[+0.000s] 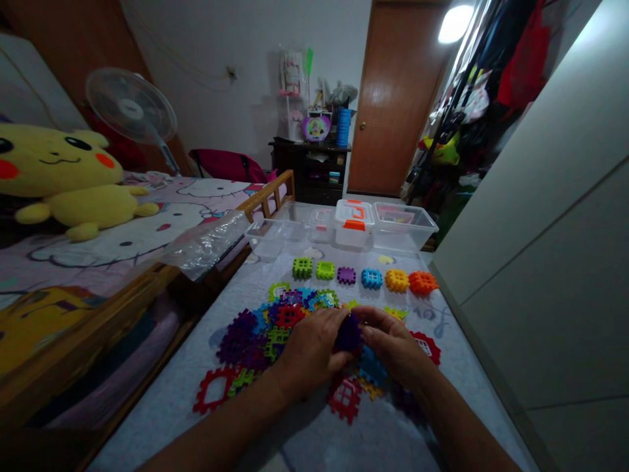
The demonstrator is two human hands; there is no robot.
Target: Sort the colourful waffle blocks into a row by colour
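Both hands meet over a pile of flat, toothed plastic building tiles point(268, 331) in several colours on the table. My left hand point(309, 351) and my right hand point(396, 347) are both closed on a dark purple tile piece point(348, 334) held between them. Behind the pile, a row of assembled cubes runs from a green cube point(303, 267) on the left to an orange cube point(422, 282) on the right. Red tiles point(346, 398) lie near my wrists.
Clear plastic boxes point(403, 226) and a small white box with an orange latch point(354, 223) stand at the table's far edge. A crumpled clear bag point(206, 246) lies at the left edge. A bed with a yellow plush toy point(69, 180) runs along the left; a white wall is on the right.
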